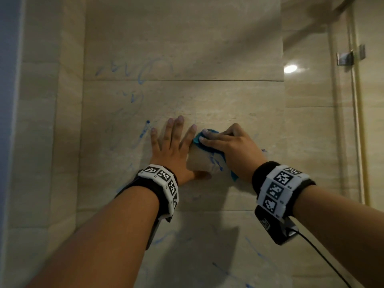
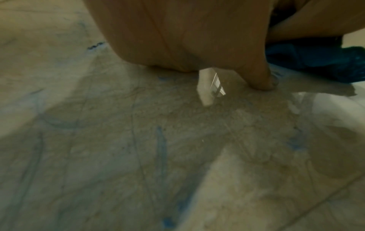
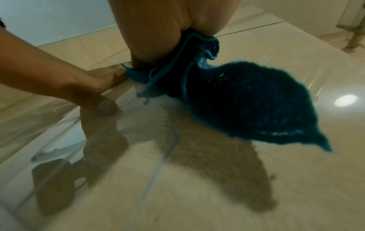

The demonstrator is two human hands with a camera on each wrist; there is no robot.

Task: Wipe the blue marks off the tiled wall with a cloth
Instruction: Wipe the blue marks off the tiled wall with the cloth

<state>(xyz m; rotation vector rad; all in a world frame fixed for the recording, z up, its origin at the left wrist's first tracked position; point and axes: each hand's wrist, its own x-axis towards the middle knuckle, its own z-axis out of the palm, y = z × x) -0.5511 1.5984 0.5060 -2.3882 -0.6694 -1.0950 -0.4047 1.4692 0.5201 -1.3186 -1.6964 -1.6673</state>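
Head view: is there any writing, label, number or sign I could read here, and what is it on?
No readable text in any view.
Left wristband: black-and-white square code patterns, no letters or numbers.
Right wristband: the same kind of patterns; a small mark on the black camera box below it is too small to read.
Tiled wall: blue marks are smeared scribbles, not legible words.

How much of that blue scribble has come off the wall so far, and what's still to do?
Partly done: the tile above the hands looks nearly clean. In hand: the right hand presses the blue cloth on marks between the hands, while the left hand braces flat. Left: scribbles up left, a streak beside the left hand, and lines below.
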